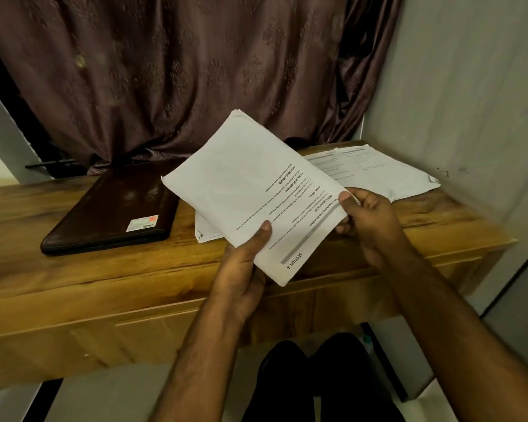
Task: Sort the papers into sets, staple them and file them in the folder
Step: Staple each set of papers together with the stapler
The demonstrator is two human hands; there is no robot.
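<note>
Two bare forearms with fine dark hair, no sleeves in view. Left hand (241, 266) and right hand (368, 222) without rings, watch or bracelet; short, plain nails. Below the hands, legs in dark trousers (317, 382), black and unpatterned.

head cam | looks forward-down | close over wooden desk (73, 284)

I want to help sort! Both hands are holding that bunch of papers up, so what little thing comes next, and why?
Probably the right hand peels off the top sheet. Both hands, left too, pinch the bunch above the table, and other papers already lie spread at the right, likely a set to add to.
</note>
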